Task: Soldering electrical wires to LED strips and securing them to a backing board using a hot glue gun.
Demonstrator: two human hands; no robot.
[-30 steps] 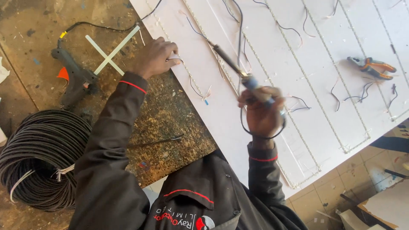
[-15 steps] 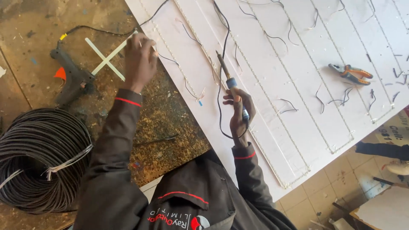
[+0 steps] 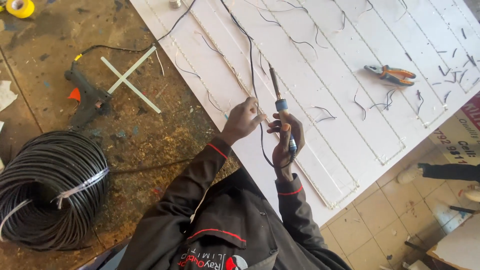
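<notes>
Gripping a soldering iron [image 3: 278,102] in clenched right hand [image 3: 285,142], left hand [image 3: 243,120] fingers seemingly pinching a thin black wire [image 3: 251,65] on the white board [image 3: 350,125], red-and-white sign [image 3: 462,135] lower right

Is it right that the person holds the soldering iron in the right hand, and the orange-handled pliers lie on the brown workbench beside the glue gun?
Not quite. The pliers lie on the white board, far from the glue gun. The head view shows it. The right hand does hold the soldering iron.

left hand [image 3: 243,120] | moved from workbench edge to soldering iron [image 3: 280,107]
</notes>
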